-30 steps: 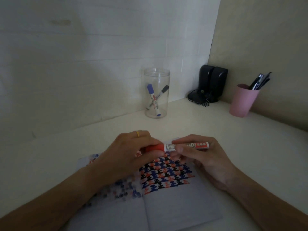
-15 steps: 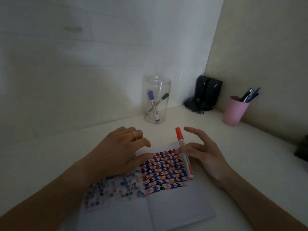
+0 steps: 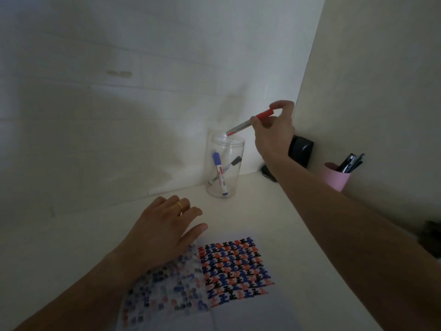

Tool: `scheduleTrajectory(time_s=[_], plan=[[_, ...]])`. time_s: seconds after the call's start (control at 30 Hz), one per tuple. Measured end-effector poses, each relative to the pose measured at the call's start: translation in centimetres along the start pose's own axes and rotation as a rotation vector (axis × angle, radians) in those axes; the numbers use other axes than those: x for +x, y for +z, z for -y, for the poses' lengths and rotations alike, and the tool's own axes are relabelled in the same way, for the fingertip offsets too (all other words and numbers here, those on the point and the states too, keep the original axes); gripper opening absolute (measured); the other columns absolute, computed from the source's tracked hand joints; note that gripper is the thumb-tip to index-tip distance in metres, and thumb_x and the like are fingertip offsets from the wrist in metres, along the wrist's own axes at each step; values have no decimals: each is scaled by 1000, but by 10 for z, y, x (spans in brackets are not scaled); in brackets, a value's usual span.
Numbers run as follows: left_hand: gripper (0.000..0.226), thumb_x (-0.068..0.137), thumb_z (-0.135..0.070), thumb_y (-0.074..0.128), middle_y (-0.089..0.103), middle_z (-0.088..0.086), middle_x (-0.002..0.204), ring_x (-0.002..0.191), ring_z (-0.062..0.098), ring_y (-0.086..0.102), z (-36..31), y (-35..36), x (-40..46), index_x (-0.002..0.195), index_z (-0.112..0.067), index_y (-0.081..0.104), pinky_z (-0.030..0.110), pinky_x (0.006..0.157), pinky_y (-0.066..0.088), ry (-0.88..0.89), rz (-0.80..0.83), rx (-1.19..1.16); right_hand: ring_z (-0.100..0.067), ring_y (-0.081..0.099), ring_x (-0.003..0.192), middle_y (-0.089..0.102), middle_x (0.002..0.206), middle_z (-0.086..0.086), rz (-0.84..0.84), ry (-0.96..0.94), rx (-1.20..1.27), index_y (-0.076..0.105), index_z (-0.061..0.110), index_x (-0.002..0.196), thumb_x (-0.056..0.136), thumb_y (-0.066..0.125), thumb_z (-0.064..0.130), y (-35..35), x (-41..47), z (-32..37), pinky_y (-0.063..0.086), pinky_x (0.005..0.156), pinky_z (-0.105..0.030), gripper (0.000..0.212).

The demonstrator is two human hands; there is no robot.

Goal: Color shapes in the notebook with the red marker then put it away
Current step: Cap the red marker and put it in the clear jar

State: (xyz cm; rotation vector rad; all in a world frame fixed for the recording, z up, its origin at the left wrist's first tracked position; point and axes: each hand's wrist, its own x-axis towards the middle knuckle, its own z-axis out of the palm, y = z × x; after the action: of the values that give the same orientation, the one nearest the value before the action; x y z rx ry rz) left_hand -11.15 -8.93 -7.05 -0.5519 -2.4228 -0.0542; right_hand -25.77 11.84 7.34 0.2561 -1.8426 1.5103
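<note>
The right hand (image 3: 274,134) pinches the capped red marker (image 3: 250,123) near its cap end, above and just right of the clear jar (image 3: 225,168). The marker's long axis slants down-left, its bare tail hanging at the jar's open rim. Tipping it steeper should let it drop in beside the blue and black markers. The left hand (image 3: 164,232) lies open and flat at the notebook (image 3: 229,306) edge on the surface.

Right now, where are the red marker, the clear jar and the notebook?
red marker (image 3: 248,124), head view, on its grey barrel.
clear jar (image 3: 235,177), head view, on its side wall.
notebook (image 3: 241,316), head view, on the blank lower page.
</note>
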Motion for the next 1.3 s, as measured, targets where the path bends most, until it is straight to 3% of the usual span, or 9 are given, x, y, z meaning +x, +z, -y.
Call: scheduleTrajectory(time_s=[0.23, 0.43, 0.53, 0.6, 0.77, 0.93, 1.0, 1.13, 1.3], plan=[[42, 102, -51, 41, 69, 2, 97, 86, 23, 63, 2, 3, -1, 115, -20, 66, 40, 74, 48, -17, 40, 4, -27, 67, 100, 73, 109, -9, 297, -116, -520, 59, 18, 123, 90, 65, 13, 40, 12, -29, 55, 83, -36, 33], [44, 103, -52, 38, 68, 1, 97, 87, 23, 61, 2, 2, 0, 116, -20, 65, 39, 75, 47, -24, 63, 6, -37, 61, 113, 66, 127, -18, 549, -164, -707, 41, 21, 150, 98, 41, 15, 49, 11, -31, 45, 84, -35, 52], [44, 103, -52, 38, 69, 2, 99, 87, 23, 61, 2, 2, -1, 118, -20, 64, 39, 76, 47, -29, 71, 7, -36, 60, 114, 67, 127, -19, 566, -156, -723, 42, 18, 149, 99, 38, 15, 44, 7, -29, 47, 91, -37, 50], [45, 103, -53, 37, 69, 1, 99, 88, 22, 61, 2, 2, -1, 118, -21, 64, 39, 76, 47, -32, 80, 10, -36, 64, 108, 67, 124, -21, 566, -149, -718, 43, 16, 147, 100, 39, 21, 41, 5, -25, 46, 84, -34, 47], [45, 103, -53, 37, 69, 1, 100, 89, 22, 61, 1, 0, 0, 118, -20, 64, 38, 76, 46, -37, 94, 17, -30, 78, 69, 63, 111, -13, 633, -84, -723, 49, 9, 134, 99, 48, 33, 25, -3, -8, 57, 82, -38, 42], [45, 103, -53, 36, 68, 1, 98, 88, 23, 60, 1, -1, 0, 116, -20, 64, 39, 76, 46, -38, 93, 24, -22, 76, 63, 74, 109, -11, 616, -87, -786, 67, 3, 112, 95, 57, 24, 1, -12, 1, 59, 63, -26, 28], [46, 103, -53, 35, 68, 2, 98, 87, 23, 61, 0, -1, 1, 116, -20, 64, 39, 76, 47, -34, 101, 25, -22, 77, 66, 76, 101, -13, 607, -73, -755, 70, 5, 107, 94, 60, 21, -13, -18, 2, 63, 71, -33, 24], [47, 103, -53, 33, 68, 3, 99, 88, 23, 61, -2, -2, 1, 116, -19, 64, 40, 77, 48, -24, 124, 21, -18, 70, 84, 72, 97, -2, 582, -112, -763, 72, 6, 108, 93, 63, 22, -39, -28, 9, 54, 78, -28, 23], [49, 102, -56, 33, 68, 2, 100, 90, 22, 61, -3, -4, 1, 119, -21, 64, 38, 77, 48, 9, 167, 0, -20, 70, 93, 74, 112, -8, 589, -126, -754, 71, 10, 106, 91, 66, 20, -54, -44, 10, 58, 85, -33, 19]])
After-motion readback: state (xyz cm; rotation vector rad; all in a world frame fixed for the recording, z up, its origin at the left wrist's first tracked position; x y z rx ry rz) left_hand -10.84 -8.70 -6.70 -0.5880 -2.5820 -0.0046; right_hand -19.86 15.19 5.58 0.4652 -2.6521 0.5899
